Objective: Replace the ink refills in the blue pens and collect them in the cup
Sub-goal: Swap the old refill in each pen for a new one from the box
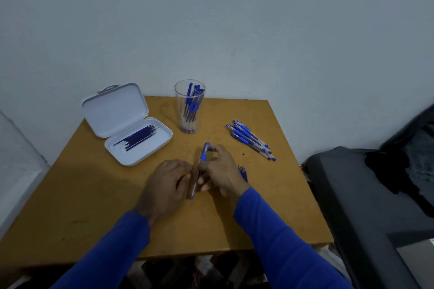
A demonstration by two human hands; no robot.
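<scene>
Both hands meet over the middle of the wooden desk (94,195), working one blue pen (203,153). The right hand (220,171) pinches its blue grip section, tip pointing away, while the left hand (164,185) curls around what seems to be the clear barrel (191,191), though blur hides the join. The clear cup (189,107) stands behind, holding several pens. Loose pens (251,138) lie to the right, and refills (137,138) rest in the open white case (126,124) at left.
</scene>
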